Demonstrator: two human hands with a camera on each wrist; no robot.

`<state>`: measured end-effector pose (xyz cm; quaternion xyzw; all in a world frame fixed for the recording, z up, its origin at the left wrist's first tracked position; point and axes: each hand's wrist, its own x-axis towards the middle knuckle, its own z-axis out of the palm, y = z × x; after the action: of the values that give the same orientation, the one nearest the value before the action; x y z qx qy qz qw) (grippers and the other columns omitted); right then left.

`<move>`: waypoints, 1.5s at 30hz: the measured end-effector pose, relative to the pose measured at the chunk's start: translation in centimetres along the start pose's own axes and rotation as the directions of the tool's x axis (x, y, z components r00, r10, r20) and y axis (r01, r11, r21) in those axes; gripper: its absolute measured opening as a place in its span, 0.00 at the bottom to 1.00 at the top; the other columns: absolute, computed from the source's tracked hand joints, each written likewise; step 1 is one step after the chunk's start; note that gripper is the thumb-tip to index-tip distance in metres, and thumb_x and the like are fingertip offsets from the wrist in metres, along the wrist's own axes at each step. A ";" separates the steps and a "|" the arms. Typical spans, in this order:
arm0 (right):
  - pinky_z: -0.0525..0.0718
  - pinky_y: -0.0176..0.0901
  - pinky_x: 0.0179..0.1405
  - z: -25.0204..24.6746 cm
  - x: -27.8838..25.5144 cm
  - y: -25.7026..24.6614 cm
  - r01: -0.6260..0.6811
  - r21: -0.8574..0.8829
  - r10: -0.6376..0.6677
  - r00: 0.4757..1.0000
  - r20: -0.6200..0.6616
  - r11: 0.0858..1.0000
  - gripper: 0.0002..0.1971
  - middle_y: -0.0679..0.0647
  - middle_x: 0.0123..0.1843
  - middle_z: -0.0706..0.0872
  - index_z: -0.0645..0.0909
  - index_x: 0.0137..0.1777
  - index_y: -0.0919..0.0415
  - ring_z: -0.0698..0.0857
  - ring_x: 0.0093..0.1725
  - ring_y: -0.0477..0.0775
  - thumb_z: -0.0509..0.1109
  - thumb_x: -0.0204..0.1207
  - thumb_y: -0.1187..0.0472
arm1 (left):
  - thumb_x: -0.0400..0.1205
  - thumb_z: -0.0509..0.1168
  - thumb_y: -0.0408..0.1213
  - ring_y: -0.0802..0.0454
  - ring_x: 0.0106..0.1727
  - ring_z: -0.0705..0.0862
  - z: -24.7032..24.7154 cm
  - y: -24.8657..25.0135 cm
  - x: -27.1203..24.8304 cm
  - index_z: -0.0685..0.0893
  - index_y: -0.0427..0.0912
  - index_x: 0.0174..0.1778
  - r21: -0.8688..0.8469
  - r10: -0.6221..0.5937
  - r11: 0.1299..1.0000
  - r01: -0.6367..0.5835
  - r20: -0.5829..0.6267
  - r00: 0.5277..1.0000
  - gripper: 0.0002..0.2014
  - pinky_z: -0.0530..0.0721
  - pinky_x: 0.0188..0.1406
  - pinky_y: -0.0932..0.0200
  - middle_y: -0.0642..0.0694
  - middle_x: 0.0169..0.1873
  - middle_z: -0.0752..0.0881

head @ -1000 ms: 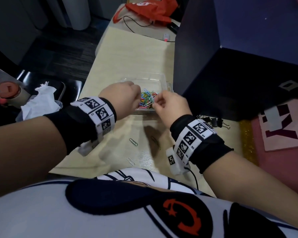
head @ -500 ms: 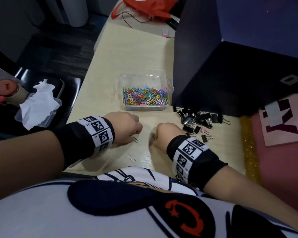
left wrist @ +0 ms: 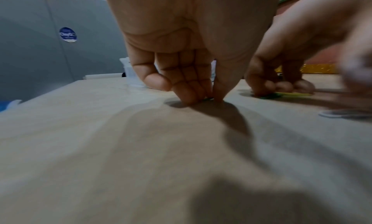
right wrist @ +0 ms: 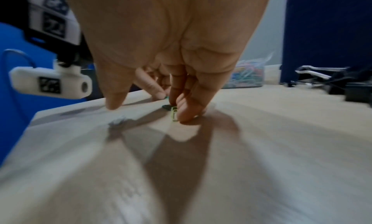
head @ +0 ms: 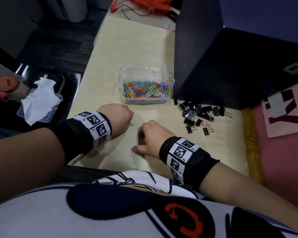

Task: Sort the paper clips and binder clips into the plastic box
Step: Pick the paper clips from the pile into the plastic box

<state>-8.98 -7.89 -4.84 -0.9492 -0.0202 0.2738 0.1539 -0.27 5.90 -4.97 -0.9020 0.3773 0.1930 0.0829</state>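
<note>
The left hand (head: 118,117) pinches a dark paper clip (head: 131,124) flat on the tabletop (head: 110,66), while the right hand (head: 151,136) presses its curled fingers (right wrist: 187,106) onto a yellow-green clip (right wrist: 174,114) nearby. These clips are light, thin, springy wire and likely slippery on the smooth surface, so tipping one edge up with a fingertip looks the surest hold. The plastic box (head: 169,78) lies just beyond, with binder clips (head: 199,114) heaped to its right.

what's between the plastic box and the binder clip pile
Only bare table, seen in the head view, between the plastic box and the binder clips.
</note>
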 end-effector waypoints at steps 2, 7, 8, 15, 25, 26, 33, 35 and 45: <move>0.80 0.52 0.61 0.5 0.0 -0.9 0.077 -0.064 -0.077 0.997 0.009 0.995 0.35 0.58 0.62 0.74 0.73 0.67 0.58 0.78 0.61 0.61 0.76 0.65 0.40 | 0.84 0.54 0.40 0.42 0.53 0.82 0.0 -0.6 -0.1 0.81 0.43 0.53 -0.001 -0.035 0.999 0.035 -0.006 0.999 0.11 0.74 0.41 0.55 0.43 0.52 0.82; 0.80 0.52 0.58 0.4 0.2 -1.0 0.150 -0.090 -0.150 0.989 0.004 0.985 0.19 0.60 0.62 0.75 0.75 0.68 0.60 0.79 0.62 0.64 0.67 0.77 0.61 | 0.83 0.55 0.39 0.42 0.51 0.82 0.4 -1.0 -0.3 0.80 0.43 0.52 0.022 -0.066 0.998 0.066 -0.002 0.998 0.10 0.74 0.39 0.55 0.43 0.51 0.82; 0.81 0.51 0.58 0.3 0.3 -0.7 0.142 -0.089 -0.143 0.990 0.002 0.986 0.18 0.60 0.62 0.76 0.77 0.67 0.59 0.80 0.61 0.64 0.64 0.78 0.64 | 0.83 0.54 0.39 0.42 0.51 0.82 0.4 -0.9 -0.3 0.80 0.42 0.53 0.032 -0.071 0.997 0.071 -0.001 0.997 0.11 0.74 0.39 0.55 0.43 0.52 0.82; 0.80 0.49 0.55 -0.7 0.8 1.3 -0.003 -0.144 -0.001 1.000 -0.029 0.990 0.13 0.59 0.58 0.79 0.80 0.61 0.60 0.82 0.57 0.63 0.61 0.79 0.67 | 0.84 0.54 0.38 0.41 0.52 0.82 0.7 -0.9 -0.2 0.80 0.42 0.54 0.044 -0.082 0.996 0.082 -0.003 0.997 0.11 0.73 0.39 0.56 0.43 0.52 0.83; 0.75 0.44 0.51 -2.4 0.2 3.0 -0.180 -0.150 0.190 0.980 0.055 0.972 0.14 0.61 0.61 0.79 0.76 0.62 0.64 0.80 0.61 0.61 0.62 0.79 0.61 | 0.84 0.55 0.38 0.43 0.50 0.82 0.8 -0.6 0.4 0.79 0.45 0.52 0.013 -0.064 0.998 0.063 0.032 0.997 0.08 0.76 0.40 0.55 0.45 0.50 0.82; 0.74 0.43 0.49 -2.5 0.2 3.1 -0.184 -0.159 0.195 0.979 0.058 0.970 0.14 0.61 0.61 0.79 0.76 0.62 0.64 0.80 0.60 0.61 0.62 0.79 0.61 | 0.84 0.55 0.38 0.43 0.50 0.83 0.6 -0.4 0.4 0.80 0.46 0.52 0.017 -0.048 0.999 0.048 0.036 0.998 0.08 0.76 0.40 0.54 0.45 0.50 0.82; 0.80 0.42 0.51 -6.4 1.3 2.3 -0.157 0.136 0.187 0.950 -0.248 0.978 0.02 0.55 0.48 0.88 0.81 0.44 0.55 0.85 0.51 0.58 0.68 0.75 0.58 | 0.82 0.59 0.42 0.43 0.52 0.82 -3.7 -0.5 0.6 0.82 0.46 0.48 -0.170 -0.041 0.985 0.010 -0.181 0.983 0.07 0.79 0.45 0.53 0.46 0.50 0.84; 0.82 0.44 0.54 -7.7 2.1 2.0 -0.107 0.233 0.197 0.893 -0.405 0.967 0.01 0.53 0.48 0.88 0.81 0.43 0.53 0.85 0.51 0.57 0.70 0.75 0.57 | 0.81 0.61 0.43 0.41 0.53 0.83 -5.2 -1.2 1.0 0.83 0.46 0.49 -0.220 -0.087 0.975 0.027 -0.267 0.960 0.08 0.79 0.47 0.52 0.43 0.50 0.85; 0.78 0.37 0.49 -4.6 0.5 2.1 0.043 -0.022 -0.043 0.999 -0.012 0.999 0.08 0.51 0.50 0.85 0.84 0.50 0.53 0.84 0.52 0.55 0.72 0.71 0.56 | 0.80 0.62 0.41 0.37 0.56 0.80 -4.1 -2.9 2.1 0.83 0.46 0.60 -0.333 -0.268 0.928 0.169 -0.279 0.922 0.13 0.82 0.52 0.45 0.41 0.56 0.79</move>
<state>-6.23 -11.08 -2.04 -0.9519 -0.0425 0.2641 0.1495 4.36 5.37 -2.05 -0.9598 0.2477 0.0893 -0.0969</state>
